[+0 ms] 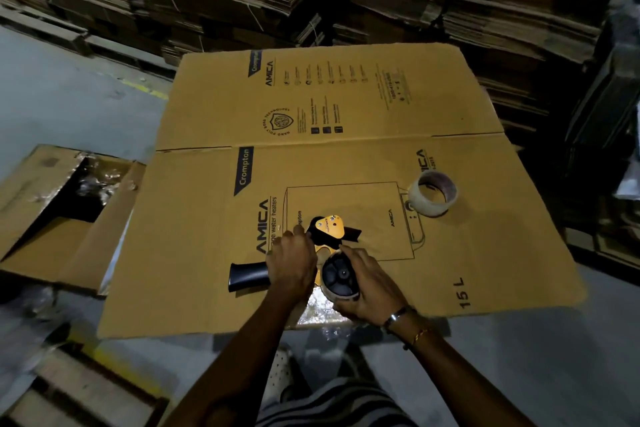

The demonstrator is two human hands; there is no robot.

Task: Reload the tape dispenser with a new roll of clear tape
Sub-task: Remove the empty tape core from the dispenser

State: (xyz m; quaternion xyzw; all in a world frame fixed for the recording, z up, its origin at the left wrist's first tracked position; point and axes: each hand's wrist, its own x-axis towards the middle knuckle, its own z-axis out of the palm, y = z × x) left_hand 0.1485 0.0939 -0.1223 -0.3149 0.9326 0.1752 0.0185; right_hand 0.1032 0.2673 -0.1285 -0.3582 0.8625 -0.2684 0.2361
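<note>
Head view: open carton (41,215) at 9 o'clock, contents unclear. Flattened box (346,163) printed "Crompton", "AMICA", "15 L". Left hand (289,262) fingers pressing tape dispenser (329,236); right hand (369,284) fingers clamped on mounted roll (341,276). Spare tape roll (433,192) at 2 o'clock.

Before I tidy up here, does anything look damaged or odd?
The open box at left has a torn, ragged flap. A tape roll sits loose on the flattened carton. Otherwise nothing stands out.

Single head-worn wide-angle view, forward and steeply down over flattened carton (346,166), close above both hands.
</note>
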